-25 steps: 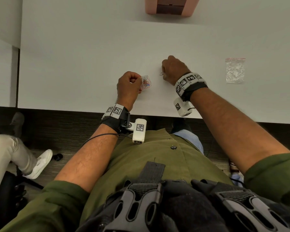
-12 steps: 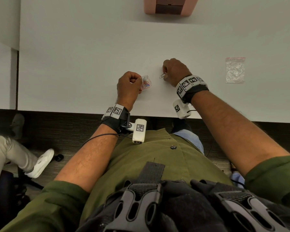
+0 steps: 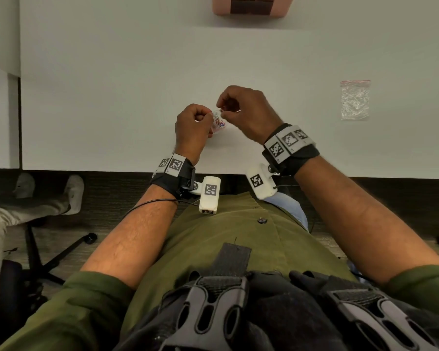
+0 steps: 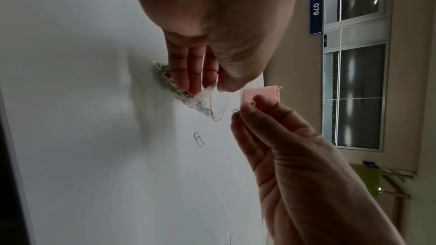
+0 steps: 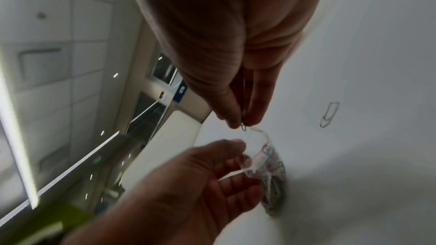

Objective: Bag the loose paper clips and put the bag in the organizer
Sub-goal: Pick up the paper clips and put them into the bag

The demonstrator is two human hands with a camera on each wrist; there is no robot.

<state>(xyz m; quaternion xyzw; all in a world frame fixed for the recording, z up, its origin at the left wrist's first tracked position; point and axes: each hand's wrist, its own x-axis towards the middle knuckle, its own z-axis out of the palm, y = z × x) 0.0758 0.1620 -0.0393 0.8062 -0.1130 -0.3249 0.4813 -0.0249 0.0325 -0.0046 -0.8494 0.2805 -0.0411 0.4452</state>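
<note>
My left hand pinches the rim of a small clear zip bag holding several coloured paper clips, its mouth held apart; the same bag rests low on the white table. My right hand pinches one paper clip between thumb and finger right at the bag's mouth. One loose silver paper clip lies on the table beside the hands. The pink organizer stands at the table's far edge.
A second clear bag with a red zip strip lies flat on the table to the right. Someone else's legs and a chair base are on the floor at the left.
My right hand has lifted a clip off the table and carried it left to the bag's mouth. My left hand still holds the bag in the same place.
</note>
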